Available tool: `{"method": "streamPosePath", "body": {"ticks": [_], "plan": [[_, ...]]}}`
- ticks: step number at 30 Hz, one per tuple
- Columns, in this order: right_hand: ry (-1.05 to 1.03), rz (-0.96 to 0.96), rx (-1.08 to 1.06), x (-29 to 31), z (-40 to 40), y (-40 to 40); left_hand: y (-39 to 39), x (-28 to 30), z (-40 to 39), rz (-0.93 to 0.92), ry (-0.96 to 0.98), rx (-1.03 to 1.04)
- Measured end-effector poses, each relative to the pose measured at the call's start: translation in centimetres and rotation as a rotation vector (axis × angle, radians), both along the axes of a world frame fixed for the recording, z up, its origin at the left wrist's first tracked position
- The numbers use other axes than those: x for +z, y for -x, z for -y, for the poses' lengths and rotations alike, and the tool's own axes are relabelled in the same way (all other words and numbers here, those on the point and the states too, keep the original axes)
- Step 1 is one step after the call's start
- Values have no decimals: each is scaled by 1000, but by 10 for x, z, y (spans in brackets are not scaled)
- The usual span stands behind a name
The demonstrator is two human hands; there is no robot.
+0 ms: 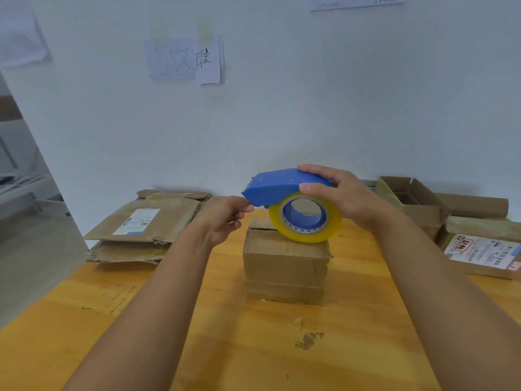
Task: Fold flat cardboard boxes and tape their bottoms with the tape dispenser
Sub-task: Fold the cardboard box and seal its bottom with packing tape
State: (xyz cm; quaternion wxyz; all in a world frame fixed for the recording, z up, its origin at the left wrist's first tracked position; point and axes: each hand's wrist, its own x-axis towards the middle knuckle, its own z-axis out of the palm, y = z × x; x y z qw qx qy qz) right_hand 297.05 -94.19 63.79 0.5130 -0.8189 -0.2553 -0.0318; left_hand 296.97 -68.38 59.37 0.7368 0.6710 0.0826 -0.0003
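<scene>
Both forearms reach in from the bottom edge over the wooden surface [253, 348], which has a scuffed stain nr the middle front. R hand [344, 196] grips the blue dispenser [279, 186] from above, fingers curled over its top and thumb on the near side; a yellowish tape roll [306, 218] sits in it, w/ the roll's lower edge at the top of the box [284, 266]. L hand [225, 218] is at the dispenser's front end, thumb and fingertips pinched together right at the blue nose; whether they hold tape can't be told. Box stands folded up at centre of the surface, under the dispenser, its top flaps closed w/ a seam showing at back left. Flat boxes [143, 221] lie stacked at far left, one w/ a white label. At far right, an open box [408, 198] stands near the wall, w/ more boxes [479, 244] beside it, one w/ a printed label facing up. Papers [186, 59] w/ handwriting hang on the white wall.
</scene>
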Motion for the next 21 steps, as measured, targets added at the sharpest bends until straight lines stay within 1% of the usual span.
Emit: {"method": "streamPosePath", "body": {"ticks": [6,13,18,21], "plan": [[81,10,14,15,-2,1,-4,1,-9,-6,-61,21],[159,27,26,23,-3,1,2,-11,-35,-65,-9,42],[228,-1,31,17,-6,-6,7,-31,-31,-91,-20,66],[220,10,24,10,-5,-10,8,-42,-26,-112,-14,58]]}}
